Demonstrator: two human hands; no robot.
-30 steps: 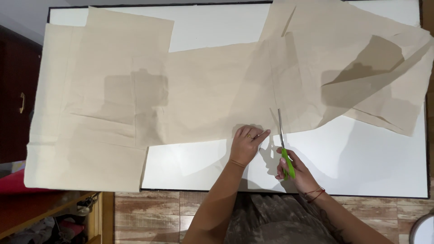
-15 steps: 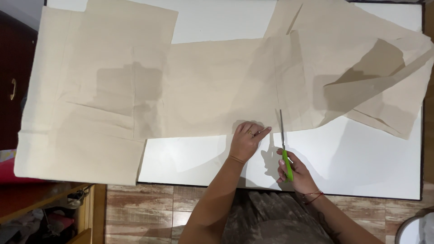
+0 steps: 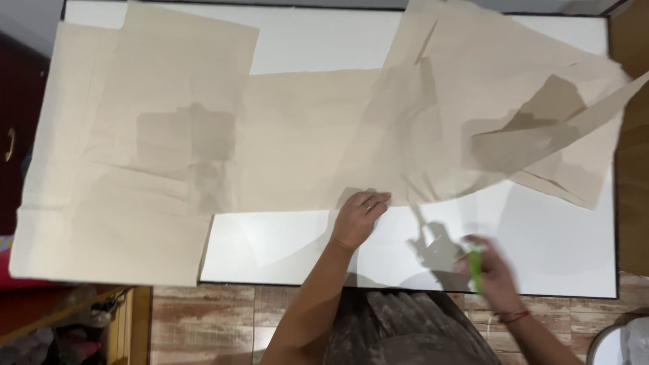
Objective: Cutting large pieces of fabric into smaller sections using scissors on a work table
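The right hand (image 3: 492,270) has drawn the green-handled scissors (image 3: 475,267) back off the beige fabric's edge toward the white tabletop's (image 3: 284,240) near edge, both now blurred; before, the blades pointed into the cloth.

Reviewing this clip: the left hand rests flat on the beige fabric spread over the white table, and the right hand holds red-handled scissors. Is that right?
Not quite: the head view shows green-handled scissors, not red, blurred in the right hand. The rest stands: the left hand rests flat on the beige fabric spread over the white table.
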